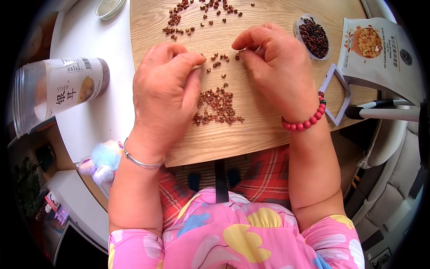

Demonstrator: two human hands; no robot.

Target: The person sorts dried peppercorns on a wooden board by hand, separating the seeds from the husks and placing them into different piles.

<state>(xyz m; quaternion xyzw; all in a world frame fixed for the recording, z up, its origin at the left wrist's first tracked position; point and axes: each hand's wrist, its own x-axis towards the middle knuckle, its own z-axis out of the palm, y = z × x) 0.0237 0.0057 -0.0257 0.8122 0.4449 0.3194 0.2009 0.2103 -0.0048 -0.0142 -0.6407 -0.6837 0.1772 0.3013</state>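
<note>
My left hand (168,89) is closed in a pinch over the wooden table, its thumb and index fingertip close together; a tiny dark bit shows at the fingertip. Opposite it, my right hand (277,67) is also curled, thumb near index finger, and a reddish-brown Sichuan peppercorn (237,57) lies right at the thumb tip. Whatever either pinch holds is too small to make out. Between the hands are a few scattered peppercorns (217,64). Nearer me spreads a pile of reddish husk pieces (219,105), partly behind my left hand.
More peppercorns (174,20) lie at the table's far side. A round clear dish (297,31) of dark peppercorns sits beyond my right hand, near a cereal bag (385,58) and a pale purple frame (331,74). At left are a labelled plastic jar (74,85) and a clear lid (109,8).
</note>
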